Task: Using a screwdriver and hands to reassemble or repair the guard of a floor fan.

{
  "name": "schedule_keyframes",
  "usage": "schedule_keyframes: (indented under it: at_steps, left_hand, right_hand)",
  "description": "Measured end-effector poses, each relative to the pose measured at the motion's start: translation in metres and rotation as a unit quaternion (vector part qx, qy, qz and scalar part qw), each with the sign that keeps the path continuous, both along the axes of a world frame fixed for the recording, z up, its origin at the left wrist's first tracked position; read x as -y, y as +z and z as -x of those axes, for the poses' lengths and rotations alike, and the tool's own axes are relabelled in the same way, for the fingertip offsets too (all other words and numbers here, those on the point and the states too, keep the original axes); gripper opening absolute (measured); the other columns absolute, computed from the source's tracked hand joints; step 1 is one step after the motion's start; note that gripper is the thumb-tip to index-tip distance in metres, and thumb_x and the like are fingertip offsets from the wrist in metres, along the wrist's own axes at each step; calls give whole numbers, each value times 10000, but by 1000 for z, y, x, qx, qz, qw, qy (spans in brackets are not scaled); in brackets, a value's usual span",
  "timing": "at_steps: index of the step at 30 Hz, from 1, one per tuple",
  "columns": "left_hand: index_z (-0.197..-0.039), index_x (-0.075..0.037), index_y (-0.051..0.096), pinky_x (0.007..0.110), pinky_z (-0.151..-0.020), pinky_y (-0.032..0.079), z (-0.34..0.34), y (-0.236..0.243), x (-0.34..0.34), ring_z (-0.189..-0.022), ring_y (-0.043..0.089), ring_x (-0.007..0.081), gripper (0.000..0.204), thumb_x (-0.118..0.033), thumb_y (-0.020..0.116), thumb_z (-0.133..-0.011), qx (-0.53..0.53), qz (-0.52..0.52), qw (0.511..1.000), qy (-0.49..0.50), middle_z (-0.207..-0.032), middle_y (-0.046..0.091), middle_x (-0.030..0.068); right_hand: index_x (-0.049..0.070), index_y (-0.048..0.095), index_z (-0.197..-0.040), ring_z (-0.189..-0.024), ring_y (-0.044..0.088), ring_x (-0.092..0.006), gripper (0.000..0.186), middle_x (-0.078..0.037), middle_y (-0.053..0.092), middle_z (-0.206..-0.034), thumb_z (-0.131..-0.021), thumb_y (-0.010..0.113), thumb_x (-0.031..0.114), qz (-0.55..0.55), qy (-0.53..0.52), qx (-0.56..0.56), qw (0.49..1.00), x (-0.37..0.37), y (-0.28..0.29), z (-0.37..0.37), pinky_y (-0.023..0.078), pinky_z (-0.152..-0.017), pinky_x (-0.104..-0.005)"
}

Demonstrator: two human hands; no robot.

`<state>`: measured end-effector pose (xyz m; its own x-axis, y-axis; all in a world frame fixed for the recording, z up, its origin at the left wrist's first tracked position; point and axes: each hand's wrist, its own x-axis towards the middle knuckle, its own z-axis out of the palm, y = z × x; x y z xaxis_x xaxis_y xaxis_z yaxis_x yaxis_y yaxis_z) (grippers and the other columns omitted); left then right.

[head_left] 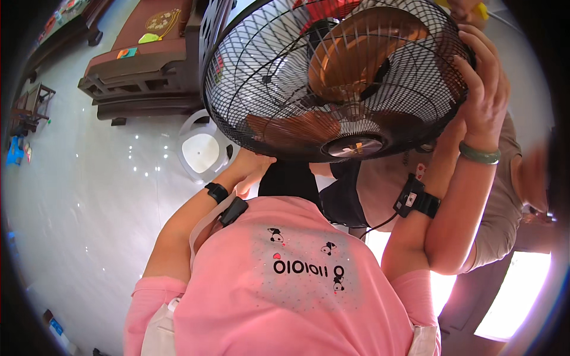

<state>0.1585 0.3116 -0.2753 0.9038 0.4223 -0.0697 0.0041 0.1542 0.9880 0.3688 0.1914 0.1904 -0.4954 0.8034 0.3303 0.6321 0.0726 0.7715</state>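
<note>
A large electric fan (356, 146) with a black wire cage and copper-brown blades fills the upper middle, its front tilted toward me. My left hand (254, 168) is at the lower left rim of the cage, its fingers partly curled and partly hidden. My right forearm, with a black device strapped on, reaches up behind the cage's right side. The right hand itself is hidden behind the fan and another person's arm. That person's hand (488, 89), above a green bangle (480, 154), grips the cage's right edge.
A white plastic stool (199, 153) stands on the glossy pale floor, left of the fan. Beyond it is a dark wooden sofa (139, 77) with brown cushions. The other person, in a grey-brown top, is close at my right. Another hand (466, 8) shows beside something yellow.
</note>
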Motion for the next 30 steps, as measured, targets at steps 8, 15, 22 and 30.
schedule_keyframes:
  at_steps: [8, 15, 22, 30]
  left_hand:
    - [-1107, -45, 600, 333, -837, 470, 1, 65, -5, -980, 575, 187, 297, -84, 666, -821, -2, -101, 995, -8, -1068, 617, 76]
    - [-1151, -40, 596, 300, -889, 469, 3, 24, -5, -999, 572, 152, 385, -76, 741, -796, 4, 122, 993, -9, -1097, 618, 46]
    - [-1237, -35, 565, 308, -962, 427, 9, 29, -4, -1060, 550, 142, 452, -115, 731, -824, -75, 181, 978, -72, -1143, 612, 42]
    - [-1471, -19, 238, 321, -1080, 297, 29, 61, -20, -1308, 356, 189, 913, -481, 699, -833, 12, 173, 984, -44, -1456, 358, 73]
  right_hand:
    - [140, 519, -1273, -1061, 636, -267, 474, -71, 614, -1235, -826, 573, -6, -36, -29, 60, 997, 7, -9, -12, 564, -821, -310]
    - [125, 491, -1310, -1124, 600, -261, 483, -57, 591, -1297, -848, 548, -1, -66, -22, 13, 997, 4, -19, -11, 521, -898, -336]
    - [133, 425, -1342, -1180, 535, -233, 418, -105, 558, -1263, -931, 483, 79, 10, -46, -39, 998, 12, -14, -13, 412, -1022, -346]
    - [164, 385, -1386, -1265, 463, -289, 504, -124, 482, -1368, -911, 523, 69, 85, -73, -33, 993, 13, 0, 2, 386, -1053, -402]
